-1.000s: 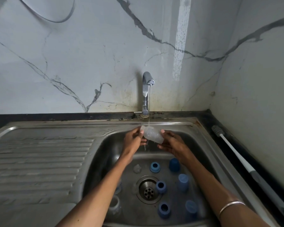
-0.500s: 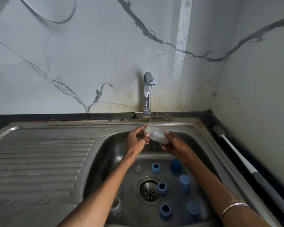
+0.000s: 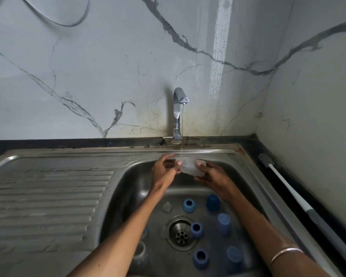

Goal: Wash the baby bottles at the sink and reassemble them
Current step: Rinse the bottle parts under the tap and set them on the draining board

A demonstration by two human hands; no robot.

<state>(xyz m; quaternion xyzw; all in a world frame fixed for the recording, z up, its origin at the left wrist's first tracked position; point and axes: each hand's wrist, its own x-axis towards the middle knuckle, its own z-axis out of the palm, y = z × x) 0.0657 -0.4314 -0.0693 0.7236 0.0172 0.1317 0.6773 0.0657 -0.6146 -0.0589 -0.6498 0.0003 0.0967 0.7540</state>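
Note:
A clear baby bottle (image 3: 190,166) lies sideways under the thin stream from the tap (image 3: 178,108). My left hand (image 3: 164,172) pinches its left end and my right hand (image 3: 212,176) grips its right end from below. On the sink (image 3: 214,151) floor lie several blue rings and caps, among them a ring (image 3: 188,205), a cap (image 3: 213,202) and a ring (image 3: 196,230) beside the drain (image 3: 181,232). A clear teat (image 3: 166,207) lies left of them. Another clear bottle (image 3: 140,252) shows partly under my left forearm.
A ribbed steel draining board (image 3: 46,198) spreads to the left. A long white-handled bottle brush (image 3: 288,188) lies on the dark counter strip at the right, against the wall. Marble-patterned walls close in behind and on the right.
The bottle has tilted closer to level under the stream, and my left thumb now lies over its end. Both hands stay at the same spot under the tap.

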